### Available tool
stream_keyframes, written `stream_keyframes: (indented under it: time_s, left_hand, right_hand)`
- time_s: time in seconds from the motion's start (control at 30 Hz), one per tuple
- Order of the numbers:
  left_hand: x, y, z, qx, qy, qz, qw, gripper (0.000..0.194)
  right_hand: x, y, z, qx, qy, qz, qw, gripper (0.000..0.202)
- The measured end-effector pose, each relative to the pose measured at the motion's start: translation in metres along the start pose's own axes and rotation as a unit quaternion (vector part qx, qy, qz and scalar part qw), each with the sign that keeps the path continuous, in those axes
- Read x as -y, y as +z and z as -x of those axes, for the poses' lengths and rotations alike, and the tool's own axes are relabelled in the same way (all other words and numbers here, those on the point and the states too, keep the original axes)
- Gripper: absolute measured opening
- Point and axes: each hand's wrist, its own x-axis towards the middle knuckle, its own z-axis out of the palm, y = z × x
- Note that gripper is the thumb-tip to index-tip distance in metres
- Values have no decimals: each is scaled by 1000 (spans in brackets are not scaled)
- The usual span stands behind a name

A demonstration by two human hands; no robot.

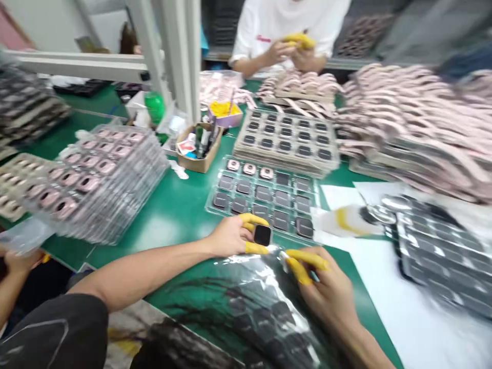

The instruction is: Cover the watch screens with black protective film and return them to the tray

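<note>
Looked like workshop or factory assembly station: green tabletop under left hand, clear tray of square dark parts just beyond it, stacked trays of pink cases farther left, heaped pink straps beyond right hand, co-worker across, wearing yellow finger covers.

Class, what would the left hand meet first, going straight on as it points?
The left hand would probably meet the pale item at the fingertips of the right hand; depth is unclear.
</note>
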Motion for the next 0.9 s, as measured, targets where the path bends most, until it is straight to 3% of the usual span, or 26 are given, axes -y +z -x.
stream_keyframes:
  time_s: [0.23,0.33,0.43,0.53,0.63,0.77,0.9]
  left_hand:
    - [-7,2,3,2,-6,-43,999,71]
    - [-6,2,3,2,-16,-66,998,73]
    - [-4,1,4,9,-15,-113,993,70]
    - [-4,0,5,3,-18,-137,990,67]
    - [-4,0,4,-6,-17,-140,990,66]
    - [-3,2,3,-1,-5,-121,993,69]
    - [-3,2,11,-45,40,-119,991,60]
  right_hand:
    - [5,12,-7,-53,3,-39,998,12]
    - [8,21,-15,-45,-18,-34,998,9]
    - [3,27,-28,-21,-51,35,998,6]
    - [-2,27,-37,-64,-30,133,989,12]
    - [2,29,-35,-101,-37,137,985,12]
    - [6,30,-31,-70,-94,166,979,14]
    - [-18,12,-35,-169,-10,196,966,15]
